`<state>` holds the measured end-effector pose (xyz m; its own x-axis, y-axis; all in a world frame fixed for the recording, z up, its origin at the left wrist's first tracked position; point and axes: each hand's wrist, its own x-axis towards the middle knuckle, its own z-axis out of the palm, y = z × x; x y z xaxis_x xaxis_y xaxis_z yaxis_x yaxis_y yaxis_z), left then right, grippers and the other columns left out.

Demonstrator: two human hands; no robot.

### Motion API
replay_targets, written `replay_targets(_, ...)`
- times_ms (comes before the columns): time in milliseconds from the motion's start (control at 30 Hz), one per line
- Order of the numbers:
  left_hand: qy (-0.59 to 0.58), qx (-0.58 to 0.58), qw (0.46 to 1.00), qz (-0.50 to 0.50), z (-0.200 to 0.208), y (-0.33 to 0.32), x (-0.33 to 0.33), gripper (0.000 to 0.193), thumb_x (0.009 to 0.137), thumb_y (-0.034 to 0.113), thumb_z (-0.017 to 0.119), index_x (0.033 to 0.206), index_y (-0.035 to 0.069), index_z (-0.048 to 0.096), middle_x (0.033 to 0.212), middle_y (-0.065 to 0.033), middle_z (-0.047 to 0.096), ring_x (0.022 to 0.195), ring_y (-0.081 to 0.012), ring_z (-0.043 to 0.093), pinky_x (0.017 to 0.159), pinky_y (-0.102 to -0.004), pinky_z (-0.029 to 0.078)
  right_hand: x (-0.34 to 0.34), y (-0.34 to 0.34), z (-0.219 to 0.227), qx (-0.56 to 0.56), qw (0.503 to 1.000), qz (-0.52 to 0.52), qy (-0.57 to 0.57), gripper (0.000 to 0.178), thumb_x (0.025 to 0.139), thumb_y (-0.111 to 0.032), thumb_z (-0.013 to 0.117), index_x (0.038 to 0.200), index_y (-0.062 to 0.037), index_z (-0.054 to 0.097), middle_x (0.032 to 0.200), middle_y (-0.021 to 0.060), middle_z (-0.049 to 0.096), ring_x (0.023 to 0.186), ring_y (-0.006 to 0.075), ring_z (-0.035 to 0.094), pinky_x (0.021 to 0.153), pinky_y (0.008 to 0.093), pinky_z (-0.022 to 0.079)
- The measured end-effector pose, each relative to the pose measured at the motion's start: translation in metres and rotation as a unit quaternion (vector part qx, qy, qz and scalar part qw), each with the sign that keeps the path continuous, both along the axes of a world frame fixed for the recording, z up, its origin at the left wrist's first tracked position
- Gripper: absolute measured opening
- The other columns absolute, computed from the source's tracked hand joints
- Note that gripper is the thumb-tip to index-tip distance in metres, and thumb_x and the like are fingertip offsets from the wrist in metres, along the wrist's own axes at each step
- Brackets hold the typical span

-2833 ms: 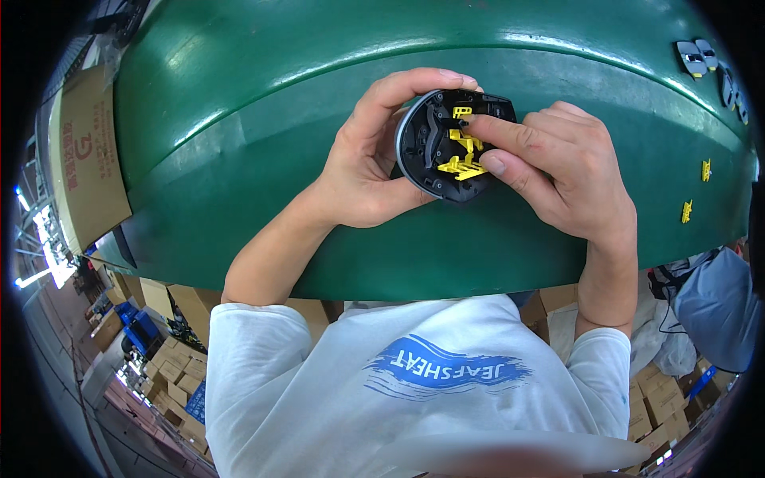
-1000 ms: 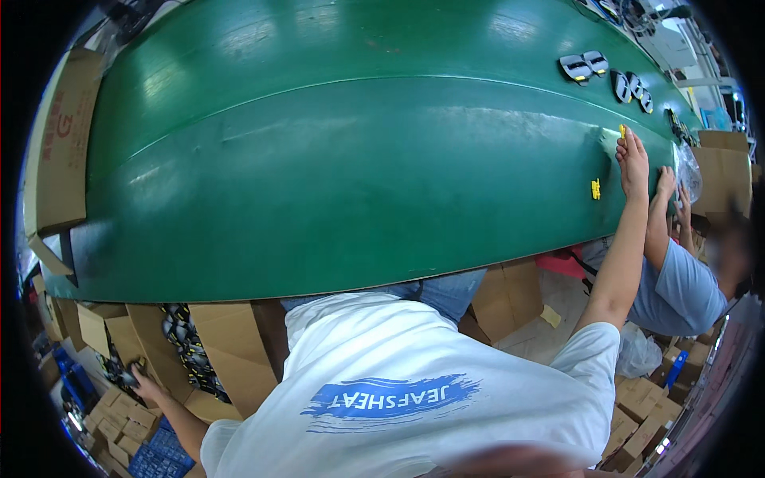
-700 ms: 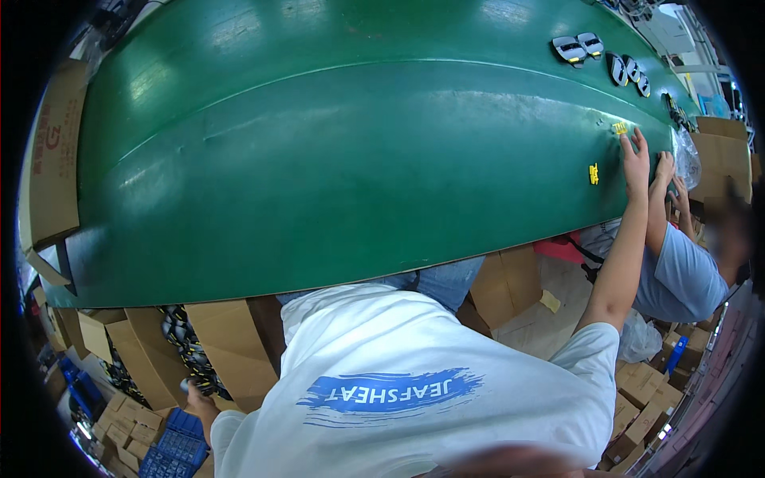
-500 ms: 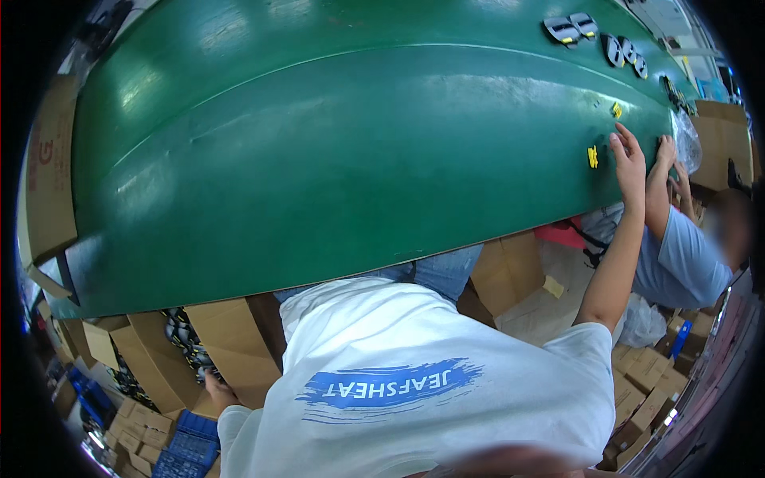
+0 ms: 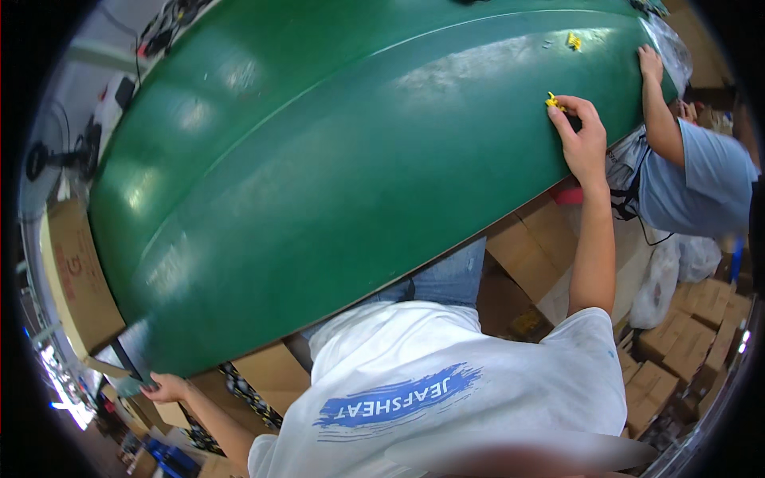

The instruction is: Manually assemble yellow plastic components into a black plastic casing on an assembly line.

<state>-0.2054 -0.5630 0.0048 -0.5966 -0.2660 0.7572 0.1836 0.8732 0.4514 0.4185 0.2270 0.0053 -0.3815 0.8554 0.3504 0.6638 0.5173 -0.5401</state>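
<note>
My right hand [image 5: 584, 142] is over the right part of the green table [image 5: 343, 175], thumb and fingers pinching a small yellow piece [image 5: 552, 101]; its exact kind cannot be made out. Farther back on the table lies another small yellow piece [image 5: 574, 41]. At the table's near left corner is my left hand [image 5: 166, 389], its fingers drawn together beside a dark strip [image 5: 125, 358] and a pale edge. Whatever those fingers hold is too small to name.
A cardboard box [image 5: 84, 275] stands at the table's left end. Below the near edge are open cartons [image 5: 275, 374] with black-and-yellow items. At right a co-worker in a blue sleeve [image 5: 717, 155] rests a hand [image 5: 651, 64] on the table. Stacked cartons [image 5: 677, 338] fill the lower right.
My right hand has closed on the nearer yellow piece. My left hand has come out of the open carton to the table's left corner. The whole view has turned.
</note>
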Motion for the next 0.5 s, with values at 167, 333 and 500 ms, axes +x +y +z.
replay_targets(167, -0.075, 0.019, 0.918, -0.389, 0.027, 0.285, 0.008, 0.053, 0.104, 0.006, 0.069, 0.152, -0.002, 0.049, 0.152, -0.0193, 0.054, 0.129, -0.0313, 0.061, 0.109, -0.0418, 0.051, 0.015, 0.045, -0.004, 0.011, 0.998, -0.046, -0.03, 0.032, 0.099, -0.034, 0.075, 0.119, -0.0092, 0.076, 0.113, 0.0088, 0.075, 0.093, 0.0286, 0.071, 0.083, 0.0389, 0.057)
replay_targets(333, -0.163, -0.063, 0.748, -0.64, 0.012, 0.478, 0.139, 0.056, 0.104, 0.003, 0.065, 0.156, 0.0, 0.045, 0.154, -0.0174, 0.053, 0.137, -0.0303, 0.055, 0.116, -0.0434, 0.046, 0.019, 0.06, -0.003, 0.023, 0.992, -0.064, 0.104, 0.054, 0.095, -0.027, 0.077, 0.142, -0.0059, 0.063, 0.123, 0.0193, 0.067, 0.096, 0.0312, 0.072, 0.091, 0.0422, 0.057)
replay_targets(500, -0.165, -0.279, 0.426, -0.845, 0.018, 0.581, 0.292, 0.055, 0.095, 0.001, 0.071, 0.148, -0.002, 0.056, 0.152, -0.021, 0.056, 0.146, -0.0373, 0.051, 0.124, -0.0485, 0.036, 0.164, -0.048, -0.06, 0.08, 0.946, -0.281, 0.143, 0.024, 0.1, -0.021, 0.076, 0.12, -0.0071, 0.077, 0.109, 0.0106, 0.076, 0.093, 0.02, 0.072, 0.084, 0.0309, 0.055)
